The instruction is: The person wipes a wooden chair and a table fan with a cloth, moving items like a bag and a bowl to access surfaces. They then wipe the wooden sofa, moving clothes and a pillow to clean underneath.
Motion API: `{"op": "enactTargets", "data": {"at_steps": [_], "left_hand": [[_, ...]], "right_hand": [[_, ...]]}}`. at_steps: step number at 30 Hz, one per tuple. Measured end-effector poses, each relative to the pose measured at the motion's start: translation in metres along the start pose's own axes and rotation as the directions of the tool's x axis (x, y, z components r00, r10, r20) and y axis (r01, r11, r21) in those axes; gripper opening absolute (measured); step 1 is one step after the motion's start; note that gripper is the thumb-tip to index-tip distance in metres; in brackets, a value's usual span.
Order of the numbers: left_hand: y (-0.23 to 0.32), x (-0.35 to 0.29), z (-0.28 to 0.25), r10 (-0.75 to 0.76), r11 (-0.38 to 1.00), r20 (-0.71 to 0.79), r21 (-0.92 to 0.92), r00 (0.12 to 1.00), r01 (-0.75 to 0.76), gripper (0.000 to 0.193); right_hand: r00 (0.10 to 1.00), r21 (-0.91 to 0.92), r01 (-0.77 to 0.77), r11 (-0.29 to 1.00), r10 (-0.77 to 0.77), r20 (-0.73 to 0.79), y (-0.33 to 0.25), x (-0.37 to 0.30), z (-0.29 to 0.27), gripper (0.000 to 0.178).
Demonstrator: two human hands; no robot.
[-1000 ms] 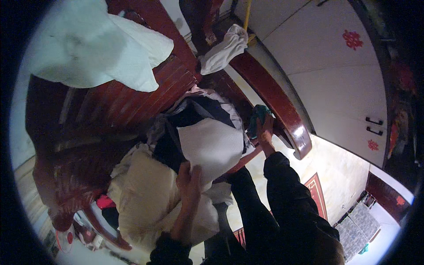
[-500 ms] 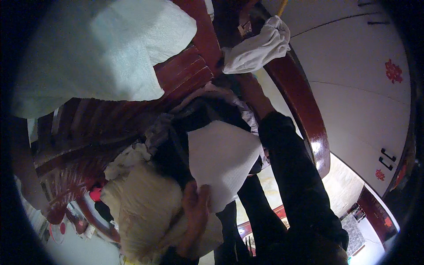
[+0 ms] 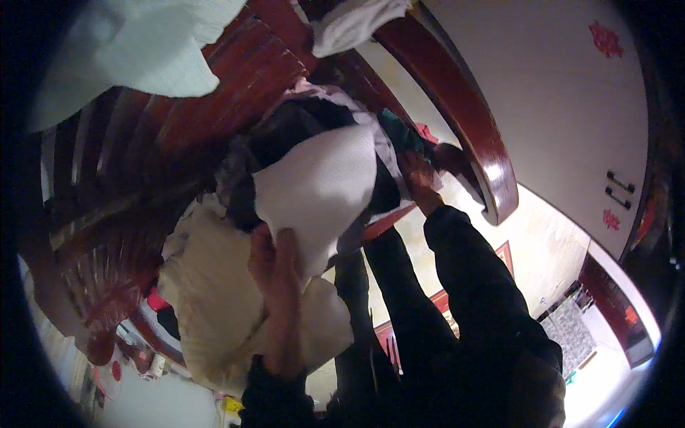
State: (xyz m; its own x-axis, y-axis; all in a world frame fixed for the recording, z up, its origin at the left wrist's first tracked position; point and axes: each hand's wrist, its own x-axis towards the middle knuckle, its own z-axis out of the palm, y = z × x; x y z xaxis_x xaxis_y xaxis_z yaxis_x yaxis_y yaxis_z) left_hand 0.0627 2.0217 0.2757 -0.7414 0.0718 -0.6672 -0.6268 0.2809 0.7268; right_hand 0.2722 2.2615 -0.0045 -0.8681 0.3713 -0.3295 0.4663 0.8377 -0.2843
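A white textured cloth lies over dark clothing on a wooden bench. My left hand grips its near edge between thumb and fingers. Beneath and beside that hand spreads a bulky cream-coloured garment. To the right, my right hand rests at the pile's edge, its fingers stretched toward a dark green cloth. Pale pink and lilac fabric borders the dark clothing.
The dark red slatted bench has a curved glossy armrest on the right. A pale green cloth covers its far left part. Another white cloth hangs near the far armrest. A pale cabinet stands at the right.
My right hand has come back from beside the far white cloth to the pile's right edge. My left hand keeps hold of the white textured cloth. The view has shifted, and the green cloth now shows.
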Motion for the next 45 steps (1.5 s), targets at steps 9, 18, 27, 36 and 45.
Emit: {"op": "enactTargets", "data": {"at_steps": [9,18,27,36,45], "left_hand": [[-0.002,-0.041,0.008,0.388,0.921,0.143,-0.047,0.91,-0.386,0.01],[-0.034,-0.06,0.019,0.375,0.881,0.366,0.147,0.852,-0.45,0.014],[-0.035,-0.082,0.033,0.306,0.878,0.457,0.205,0.835,-0.433,0.018],[-0.047,-0.096,0.033,0.291,0.757,0.51,0.394,0.809,-0.521,0.018],[-0.05,-0.211,0.019,-0.26,0.717,0.692,0.605,0.673,-0.345,0.022]], "right_hand": [[0.947,0.357,-0.305,0.883,0.239,0.217,-0.159,-0.153,0.12,0.023],[0.989,0.269,0.144,0.952,-0.126,-0.083,-0.175,-0.175,0.139,0.032],[0.578,0.58,-0.311,0.753,0.634,-0.514,0.023,-0.088,0.036,0.051],[0.652,0.856,-0.311,0.413,0.748,-0.124,0.08,-0.11,0.078,0.045],[0.771,0.903,0.018,-0.429,0.582,0.261,0.056,-0.13,0.111,0.04]]}}
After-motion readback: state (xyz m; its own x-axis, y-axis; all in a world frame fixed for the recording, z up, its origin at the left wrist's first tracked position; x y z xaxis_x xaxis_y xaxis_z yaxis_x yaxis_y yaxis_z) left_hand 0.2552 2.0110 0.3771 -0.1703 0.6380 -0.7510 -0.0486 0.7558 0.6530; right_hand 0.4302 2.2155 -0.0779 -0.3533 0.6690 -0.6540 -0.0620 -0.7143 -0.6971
